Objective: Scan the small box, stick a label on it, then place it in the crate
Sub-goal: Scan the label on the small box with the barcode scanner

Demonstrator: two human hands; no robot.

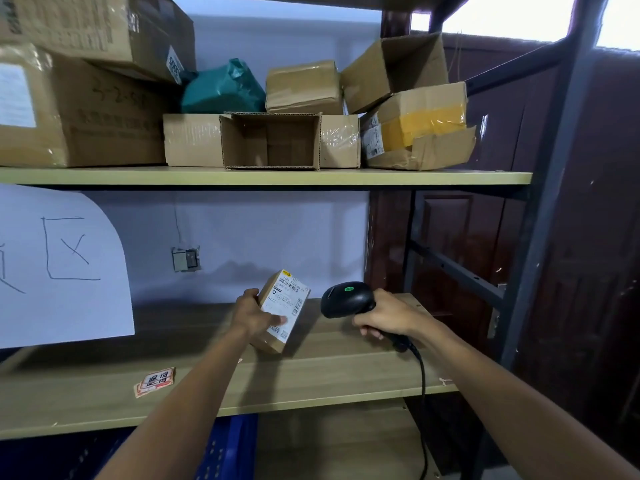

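My left hand (254, 315) holds a small brown cardboard box (282, 313) above the middle shelf, tilted, its white shipping label with barcodes turned to the right. My right hand (384, 315) grips a black handheld barcode scanner (346, 299) by its handle; the scanner head, with a green dot on top, points left at the box from close by. Its black cable hangs down past the shelf edge. A small stack of red-and-white labels (156, 381) lies on the shelf at the lower left. Part of a blue crate (228, 448) shows below the shelf.
The wooden middle shelf (311, 382) runs under both hands. The upper shelf (263, 176) carries several cardboard boxes, one open toward me, and a teal bag (223, 88). A white paper sheet (62, 265) hangs at the left. Dark metal rack posts (547, 209) stand at the right.
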